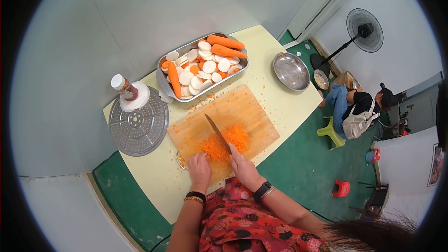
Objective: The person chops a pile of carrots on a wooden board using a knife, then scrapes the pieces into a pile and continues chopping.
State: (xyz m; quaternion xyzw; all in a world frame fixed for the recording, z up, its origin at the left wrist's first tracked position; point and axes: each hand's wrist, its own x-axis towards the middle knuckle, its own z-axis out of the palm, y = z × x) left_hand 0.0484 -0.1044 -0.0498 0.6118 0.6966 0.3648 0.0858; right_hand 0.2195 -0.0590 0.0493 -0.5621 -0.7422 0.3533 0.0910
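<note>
A wooden cutting board (259, 126) lies on the pale yellow table, with a heap of finely chopped carrot (238, 136) near its middle. My right hand (244, 167) is closed round the handle of a knife (215, 128), whose blade points up and left across the chopped carrot. Beside the left edge of the heap, my left hand (199, 169) rests over the board with its fingers curled down; whether anything is under the fingertips is hidden. Above the board stands a metal tray (161, 73) holding whole carrots (173, 79) and white and orange slices.
A perforated metal disc (135, 135) and a jar (125, 87) are at the table's left. A steel bowl (291, 71) sits near the right edge. On the green floor are a fan (364, 31), a red stool (341, 188) and a seated person (357, 112).
</note>
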